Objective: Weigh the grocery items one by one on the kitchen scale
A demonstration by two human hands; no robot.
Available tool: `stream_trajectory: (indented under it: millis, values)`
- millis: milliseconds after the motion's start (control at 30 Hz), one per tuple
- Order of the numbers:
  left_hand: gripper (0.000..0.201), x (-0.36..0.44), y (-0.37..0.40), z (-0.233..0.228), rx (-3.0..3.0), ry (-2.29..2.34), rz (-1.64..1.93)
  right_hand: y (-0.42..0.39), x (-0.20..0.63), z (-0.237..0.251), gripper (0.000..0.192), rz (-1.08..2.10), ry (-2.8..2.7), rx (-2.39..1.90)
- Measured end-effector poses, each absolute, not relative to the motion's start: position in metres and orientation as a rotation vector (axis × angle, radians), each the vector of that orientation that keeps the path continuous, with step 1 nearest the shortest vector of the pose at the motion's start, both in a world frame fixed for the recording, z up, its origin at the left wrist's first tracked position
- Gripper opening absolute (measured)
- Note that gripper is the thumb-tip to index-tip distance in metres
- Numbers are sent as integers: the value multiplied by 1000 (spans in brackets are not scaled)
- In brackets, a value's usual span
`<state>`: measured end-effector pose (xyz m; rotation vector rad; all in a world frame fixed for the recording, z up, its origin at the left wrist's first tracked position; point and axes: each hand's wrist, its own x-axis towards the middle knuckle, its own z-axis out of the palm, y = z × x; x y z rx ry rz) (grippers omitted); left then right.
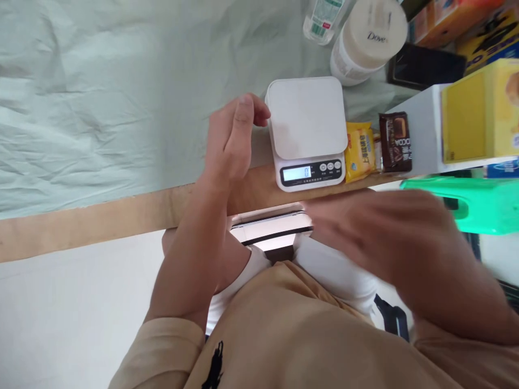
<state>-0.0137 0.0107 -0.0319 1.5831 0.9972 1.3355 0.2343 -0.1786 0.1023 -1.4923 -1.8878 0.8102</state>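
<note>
left hand point(235, 138) curled loosely, holding nothing, fingertips point(259, 114) at the left edge of the white kitchen scale point(307, 116), touching or just beside it, can't tell which. right hand point(367, 229) blurred, flat and open, empty, just below the scale's front edge near the display. yellow snack packet point(359, 151) and brown cocoa bar point(396, 141) sit just right of the scale, above the right hand. dove jar point(367, 40) and clear bottle point(323, 19) beyond the scale. green cloth point(101, 97) left of the left hand.
</note>
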Motion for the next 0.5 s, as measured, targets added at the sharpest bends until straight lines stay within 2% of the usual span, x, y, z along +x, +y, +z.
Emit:
stream_trajectory:
  millis: [67,100,167,233,300,367,500]
  values:
    - [76,-15,13,-33,1571,1012,1346,-121,250,84,26,502,-2227,-1705]
    - [77,-16,14,-35,1570,1005,1357,-96,259,76,35,328,-2291,-1761]
    - [80,-18,16,-37,1573,985,1360,-62,279,65,67,192,-2523,-1910]
    - [79,-20,17,-38,1576,982,1345,-45,295,56,93,191,-2718,-1996]
    - [76,-21,16,-38,1583,999,1344,-38,302,50,108,256,-2841,-2033]
    - [70,-21,14,-37,1597,1022,1333,-35,302,45,115,317,-2889,-2081]
    - [67,-20,13,-35,1596,1010,1332,-32,293,44,116,373,-2858,-2221]
